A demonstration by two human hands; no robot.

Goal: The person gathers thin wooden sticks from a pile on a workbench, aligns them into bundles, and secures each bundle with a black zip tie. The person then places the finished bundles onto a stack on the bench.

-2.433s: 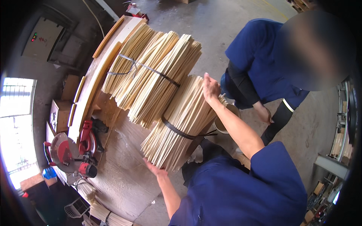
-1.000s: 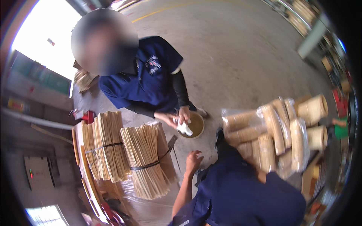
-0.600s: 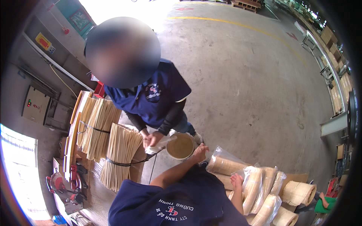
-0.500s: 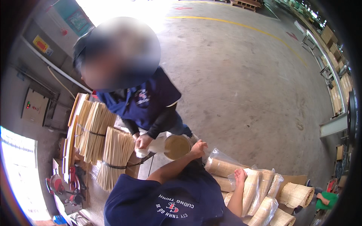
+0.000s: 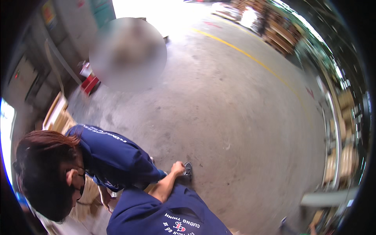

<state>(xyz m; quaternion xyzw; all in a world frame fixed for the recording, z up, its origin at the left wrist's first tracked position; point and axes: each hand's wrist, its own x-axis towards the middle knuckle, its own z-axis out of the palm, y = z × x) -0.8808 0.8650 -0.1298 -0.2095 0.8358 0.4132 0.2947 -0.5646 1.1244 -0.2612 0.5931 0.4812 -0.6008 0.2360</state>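
My left hand (image 5: pixel 178 168) is held out in front of my dark blue shirt (image 5: pixel 168 211), above the floor near a dark shoe (image 5: pixel 188 169). Its fingers look curled closed, and whatever they may hold is too small to make out. My right hand is outside the picture. Close on my left, a co-worker in a dark blue shirt (image 5: pixel 113 152) and a black mask bends over, head lowered. The co-worker's hand (image 5: pixel 105 199) hangs beside a blurred bundle of pale wooden sticks (image 5: pixel 85 197), partly hidden by that person's head and body.
Grey concrete floor (image 5: pixel 243 137) stretches ahead, crossed by a yellow line (image 5: pixel 243 51). A red object (image 5: pixel 90 84) stands by the left wall. Stacked wooden pallets (image 5: pixel 281 36) are far right. Along the right run a metal rail (image 5: pixel 335 137) and a grey beam (image 5: pixel 327 199).
My view has swung, so the rolled mats and my right hand have left it. The co-worker has gone from standing ahead to bending at my left. My left hand now appears lower and further left.
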